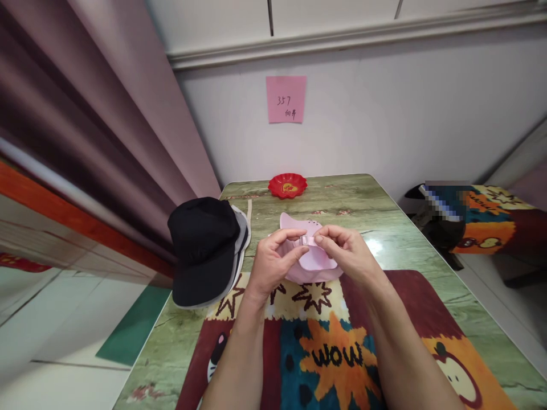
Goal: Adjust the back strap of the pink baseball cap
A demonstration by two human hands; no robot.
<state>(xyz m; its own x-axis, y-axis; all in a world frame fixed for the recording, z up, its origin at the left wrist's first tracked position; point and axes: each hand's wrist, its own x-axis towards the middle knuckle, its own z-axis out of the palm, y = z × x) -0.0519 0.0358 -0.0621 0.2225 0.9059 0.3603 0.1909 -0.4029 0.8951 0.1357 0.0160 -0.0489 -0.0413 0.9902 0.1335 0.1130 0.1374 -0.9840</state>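
A pink cap (318, 274) is between my hands above the far edge of a colourful mat. Its strap crosses the opening and carries a small metal buckle (303, 240). My left hand (276, 254) pinches the strap at the buckle between thumb and fingers. Just to the right, my right hand (344, 247) grips the strap with thumb and forefinger. Part of the cap is hidden behind both hands. Left of them lies a stack of caps, a black cap (203, 245) on top and lighter brims showing beneath.
A red scalloped dish (288, 187) sits at the back of the green marbled table (363, 196). The patterned mat (329, 353) lies under my forearms. A pink note (286, 99) is stuck on the wall. Curtains hang at left; a stool with a patterned cover (487, 236) stands at right.
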